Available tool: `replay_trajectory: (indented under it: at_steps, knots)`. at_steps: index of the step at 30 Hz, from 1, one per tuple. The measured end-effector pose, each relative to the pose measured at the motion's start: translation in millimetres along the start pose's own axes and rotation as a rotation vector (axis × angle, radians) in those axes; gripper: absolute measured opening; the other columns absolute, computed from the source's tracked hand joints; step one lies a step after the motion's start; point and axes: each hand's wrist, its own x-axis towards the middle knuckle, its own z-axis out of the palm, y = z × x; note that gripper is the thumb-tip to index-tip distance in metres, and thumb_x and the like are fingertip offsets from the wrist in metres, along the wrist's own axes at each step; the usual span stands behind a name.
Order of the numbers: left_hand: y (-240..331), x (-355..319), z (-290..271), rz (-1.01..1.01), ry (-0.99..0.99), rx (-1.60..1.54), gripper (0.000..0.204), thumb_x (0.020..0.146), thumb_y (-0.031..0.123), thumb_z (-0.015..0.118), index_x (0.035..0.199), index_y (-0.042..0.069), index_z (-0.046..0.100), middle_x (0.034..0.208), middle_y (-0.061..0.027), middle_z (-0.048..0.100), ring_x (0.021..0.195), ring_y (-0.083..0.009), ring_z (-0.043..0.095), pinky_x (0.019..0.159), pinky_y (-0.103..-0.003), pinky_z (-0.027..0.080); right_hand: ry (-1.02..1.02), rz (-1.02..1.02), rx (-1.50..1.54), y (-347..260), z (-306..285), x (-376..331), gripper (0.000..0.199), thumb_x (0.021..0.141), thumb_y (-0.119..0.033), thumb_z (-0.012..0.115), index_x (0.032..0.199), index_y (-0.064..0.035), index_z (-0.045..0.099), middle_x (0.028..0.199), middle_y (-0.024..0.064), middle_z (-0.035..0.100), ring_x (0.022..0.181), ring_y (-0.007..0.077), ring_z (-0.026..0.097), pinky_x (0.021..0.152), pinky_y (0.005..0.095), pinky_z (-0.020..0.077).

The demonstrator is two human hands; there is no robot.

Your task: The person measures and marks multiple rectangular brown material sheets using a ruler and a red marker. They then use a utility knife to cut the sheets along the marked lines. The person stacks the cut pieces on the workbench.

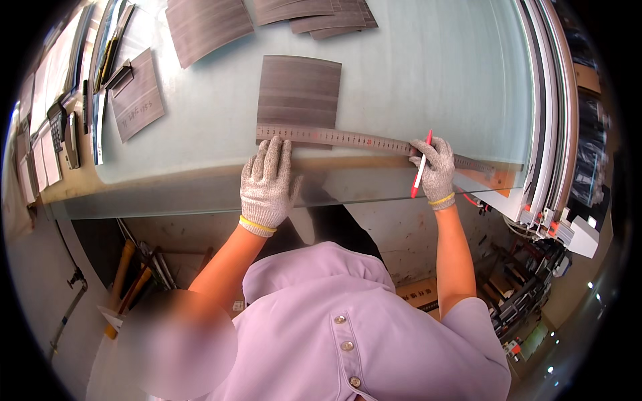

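Observation:
A grey-brown, wood-grained square sheet (298, 90) lies on the glass-topped table in front of me. Across its near edge runs a long steel ruler (374, 142), reaching well past the sheet to the right. My left hand (266, 184), in a knitted glove, has its fingers stretched out, with the fingertips on the ruler near its left end. Farther right, my gloved right hand (438, 167) holds a red-and-white pen (420, 169) between its fingers. That hand also rests at the ruler, but whether it grips it is hidden.
More grey-brown sheets (208, 30) lie at the far side, some overlapping (334, 19). At left, a marked sheet (138, 100) carries a dark angled piece (119, 75); a calculator (57, 121) sits beyond it. A metal rail (550, 100) borders the right, and the glass edge (348, 202) is near my body.

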Motion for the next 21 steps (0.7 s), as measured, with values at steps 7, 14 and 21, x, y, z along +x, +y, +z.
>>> replay_trajectory:
  at_steps: [7,14,21]
  knots:
    - [1.0,1.4,-1.3,-0.004,-0.004,-0.003,0.072,0.083,0.026,0.076,0.147,0.002,0.053,0.149,-0.0205,0.053,0.132,-0.0407,0.055,0.108,-0.05,0.044,0.093,-0.114,-0.031,-7.8,9.4,-5.3,0.046,0.08,-0.025,0.083,0.121,-0.0068,0.071,0.108,0.0124,0.065,0.099,0.0345,0.061,0.089,0.0455,0.0498]
    - [-0.7,0.0,0.7,-0.002,-0.007,0.006,0.07,0.084,0.026,0.076,0.146,0.001,0.054,0.148,-0.021,0.053,0.132,-0.041,0.055,0.108,-0.051,0.044,0.162,-0.03,0.633,-127.8,74.6,9.1,0.026,0.089,-0.006,0.065,0.113,0.0024,0.072,0.094,0.0165,0.069,0.082,0.032,0.066,0.076,0.04,0.0555]
    - [-1.9,-1.1,3.9,0.004,0.006,-0.001,0.065,0.086,0.025,0.073,0.143,0.0,0.056,0.147,-0.0222,0.054,0.132,-0.042,0.055,0.108,-0.052,0.044,0.23,-0.228,0.569,-162.1,117.1,32.3,0.015,0.082,-0.003,0.077,0.094,-0.0024,0.068,0.09,0.0125,0.07,0.08,0.0339,0.068,0.074,0.0409,0.0566]
